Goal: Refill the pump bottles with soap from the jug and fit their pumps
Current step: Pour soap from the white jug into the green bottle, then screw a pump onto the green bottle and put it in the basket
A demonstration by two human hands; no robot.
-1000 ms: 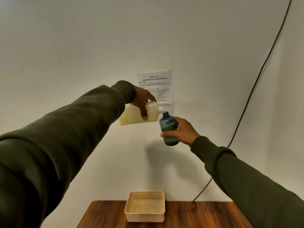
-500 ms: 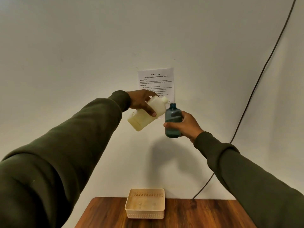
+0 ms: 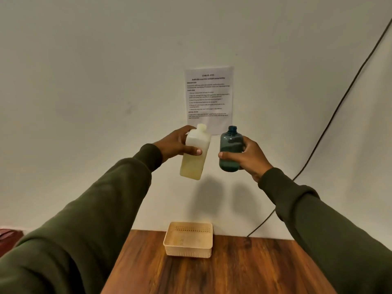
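Gripping a squarish, translucent plastic jug (image 3: 195, 154) of pale yellow soap, the left hand (image 3: 176, 145) is holding it nearly upright above the tabletop (image 3: 244, 270), its neck uncapped. Just beside it, the right hand (image 3: 248, 155) is wrapping round a smooth, round-shouldered teal bottle (image 3: 230, 148), open-mouthed and partly filled. Below, a cream perforated plastic basket (image 3: 188, 249) is sitting on the glossy wood grain against the wall.

Head-worn camera faces forward at the wall (image 3: 106, 81), table (image 3: 233, 272) low.
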